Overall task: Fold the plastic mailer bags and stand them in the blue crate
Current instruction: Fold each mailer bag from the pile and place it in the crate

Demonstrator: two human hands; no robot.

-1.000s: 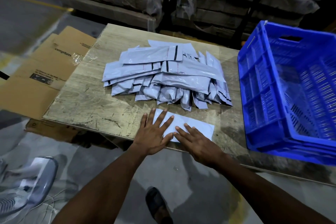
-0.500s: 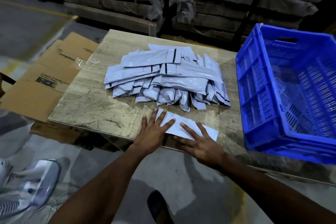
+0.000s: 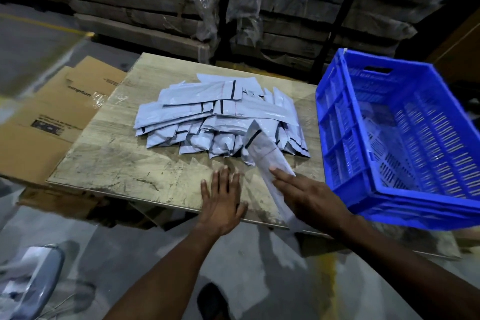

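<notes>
Now, step in hand: a judgement only, the folded mailer [image 3: 270, 163] looks ready to go from table to crate.
Right hand: right hand [image 3: 306, 196] holds the folded mailer near the table's near edge; the fingers lie fairly straight along its right face, and the thumb is hidden, so I cannot tell how firmly it is pinched.
Left hand: left hand [image 3: 223, 199] lies flat and spread on the table [image 3: 104, 161], just left of the mailer, holding nothing.
Folded mailer: a long narrow strip, tilted, far end raised over the near edge of the pile, near end hanging past the table edge.
Pile: the unfolded mailer bags [image 3: 215, 117] lie heaped mid-table, far of both hands.
Blue crate: the blue crate [image 3: 335, 138] sits at the right, tilted towards the viewer; what lies in it is too blurred to tell.
Doing it well: keep the fold pressed shut while carrying, since slick plastic likely springs open; set it on its long edge against a crate wall so it stays upright.
Risk: the raised far end could drag the pile.
</notes>
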